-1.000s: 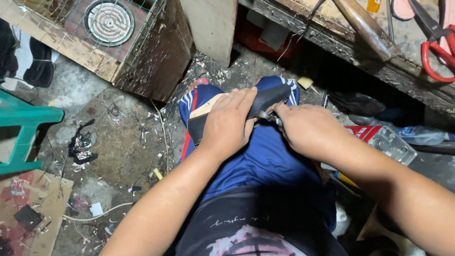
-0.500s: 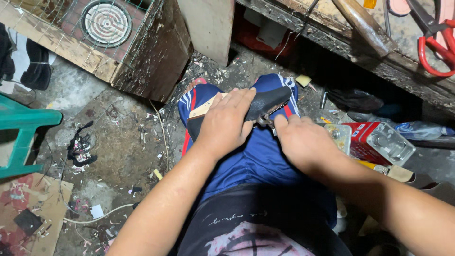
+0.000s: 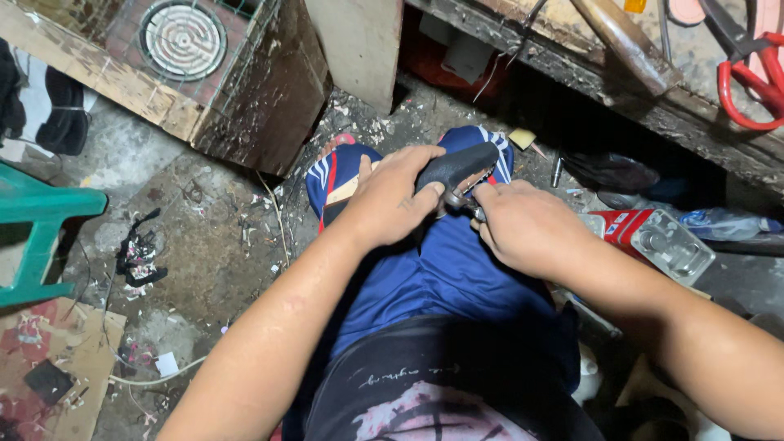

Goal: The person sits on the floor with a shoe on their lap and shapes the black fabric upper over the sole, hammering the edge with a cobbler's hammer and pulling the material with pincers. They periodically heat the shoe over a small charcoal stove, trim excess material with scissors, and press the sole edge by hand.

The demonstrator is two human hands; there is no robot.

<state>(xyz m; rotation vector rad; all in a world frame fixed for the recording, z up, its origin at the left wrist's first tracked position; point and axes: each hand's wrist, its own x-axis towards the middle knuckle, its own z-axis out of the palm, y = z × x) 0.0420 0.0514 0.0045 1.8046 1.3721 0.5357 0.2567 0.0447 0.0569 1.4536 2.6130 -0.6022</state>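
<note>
Currently, the left hand [image 3: 390,200] is wrapped around a dark grey, curved handle-like part [image 3: 457,167], its fingers clamped on the near end and the thumb pressed along the side. The part lies across the person's lap, above the knees of the blue track trousers [image 3: 433,278], which carry red and white stripes. The right hand [image 3: 527,229] is curled just beside the part's lower edge, fingers drawn together on a small metal piece [image 3: 469,204] that protrudes below the part; what exactly the piece is cannot be told. The 2 hands are nearly touching at that point.

The person sits over a dirty concrete floor [image 3: 196,245] scattered with small debris. To the right of the right forearm, a red box with a clear plastic blister tray [image 3: 665,241] lies on the floor, with a plastic bottle [image 3: 723,222] just behind it. At the top right, a worn wooden counter [image 3: 621,90] carries red-handled scissors [image 3: 751,77] near its right end and a wooden tool handle [image 3: 625,41] lying diagonally across its edge. At the top left, a wooden crate [image 3: 245,106] holds a round metal grille [image 3: 182,38]. A green plastic stool [image 3: 41,237] stands at the left edge of the view, and a white cable [image 3: 155,380] runs across the floor at the lower left.
</note>
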